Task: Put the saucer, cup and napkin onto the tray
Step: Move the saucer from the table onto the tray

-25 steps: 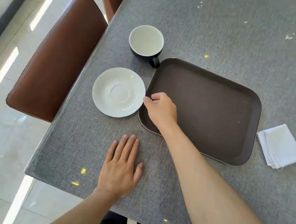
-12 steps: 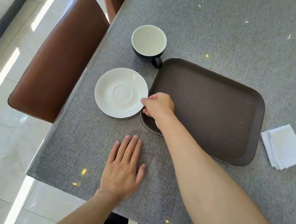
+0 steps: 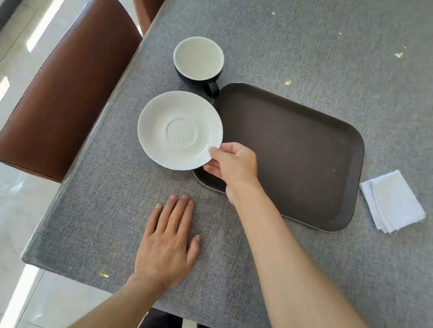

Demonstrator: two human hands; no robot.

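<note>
Our right hand pinches the plate by its edge, just left of the tray. We should keep it flat (it's slippery) and set it down gently. Our left hand lies flat, holding nothing.

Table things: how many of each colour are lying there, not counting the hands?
White: 2, the saucer and the napkin.
Dark brown: 1, the tray.
Black outside, pale inside: 1, the cup.
Total: 4.
</note>
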